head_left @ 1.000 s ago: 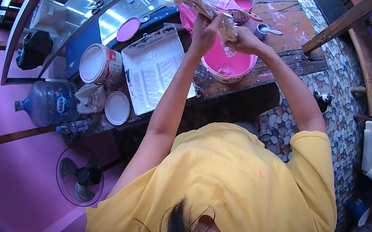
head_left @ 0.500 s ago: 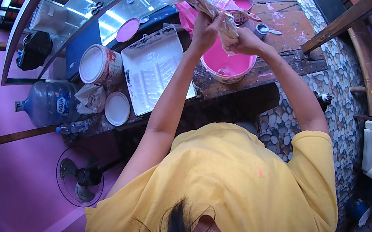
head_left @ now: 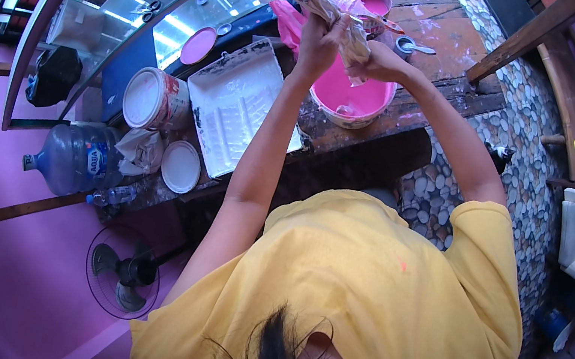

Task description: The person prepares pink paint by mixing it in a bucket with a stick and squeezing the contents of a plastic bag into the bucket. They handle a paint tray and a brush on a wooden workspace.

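Observation:
A crumpled, whitish plastic bag is stretched between my two hands over the far part of the wooden table. My left hand is closed round its middle, and the bag's loose upper end hangs out past the fingers to the left. Closed on the lower end is my right hand, close beside the left. Directly below hangs the mouth of a tub of pink paint, its wall smeared. Whatever the bag contains, if anything, cannot be made out.
Left of the tub lies a white-coated paint tray, near a paint bucket and a round white lid. A second pink paint tub and a small cup stand beyond. A glass cabinet borders the left.
The bag and both hands have shifted very slightly; the bag's upper end sits a little higher. Both hands keep their hold on it.

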The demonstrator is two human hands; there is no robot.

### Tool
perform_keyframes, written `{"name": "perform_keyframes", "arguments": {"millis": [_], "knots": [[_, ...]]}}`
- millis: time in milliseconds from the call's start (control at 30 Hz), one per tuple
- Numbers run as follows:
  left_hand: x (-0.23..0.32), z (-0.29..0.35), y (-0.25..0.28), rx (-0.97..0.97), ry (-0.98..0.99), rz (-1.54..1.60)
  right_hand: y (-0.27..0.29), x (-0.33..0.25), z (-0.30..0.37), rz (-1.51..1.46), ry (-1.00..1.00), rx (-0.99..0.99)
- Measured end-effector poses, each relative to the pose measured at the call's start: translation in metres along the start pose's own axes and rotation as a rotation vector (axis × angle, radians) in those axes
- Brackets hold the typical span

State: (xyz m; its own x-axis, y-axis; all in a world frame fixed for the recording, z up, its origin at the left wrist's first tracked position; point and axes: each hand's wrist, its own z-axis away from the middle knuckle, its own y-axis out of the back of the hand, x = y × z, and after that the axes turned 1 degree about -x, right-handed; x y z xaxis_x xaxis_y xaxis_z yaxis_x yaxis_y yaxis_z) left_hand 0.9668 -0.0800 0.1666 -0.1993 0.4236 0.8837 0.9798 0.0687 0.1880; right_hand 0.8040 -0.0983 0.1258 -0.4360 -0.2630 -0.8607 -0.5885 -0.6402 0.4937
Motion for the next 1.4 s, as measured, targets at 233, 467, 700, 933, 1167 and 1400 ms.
{"name": "perform_keyframes", "arguments": {"millis": [233,467,700,933,1167,1400], "knots": [[-0.004,0.004,0.004,-0.026,0.049,0.036,-0.006,0.003,0.002,0.088,0.054,0.165],[-0.003,0.000,0.012,0.035,0.155,-0.034,0.008,0.010,0.012,0.167,0.119,0.218],[-0.023,0.009,0.033,-0.033,0.408,0.082,0.024,0.018,0.017,-0.233,-0.114,0.130],[-0.041,0.019,0.038,0.243,0.252,0.199,0.026,0.003,0.021,-0.022,0.035,0.307],[-0.015,0.031,0.031,0.103,0.341,0.274,0.012,-0.012,0.019,0.207,0.069,0.409],[-0.012,0.048,0.063,-0.091,0.389,0.313,0.025,-0.004,0.016,0.199,0.032,0.610]]}}
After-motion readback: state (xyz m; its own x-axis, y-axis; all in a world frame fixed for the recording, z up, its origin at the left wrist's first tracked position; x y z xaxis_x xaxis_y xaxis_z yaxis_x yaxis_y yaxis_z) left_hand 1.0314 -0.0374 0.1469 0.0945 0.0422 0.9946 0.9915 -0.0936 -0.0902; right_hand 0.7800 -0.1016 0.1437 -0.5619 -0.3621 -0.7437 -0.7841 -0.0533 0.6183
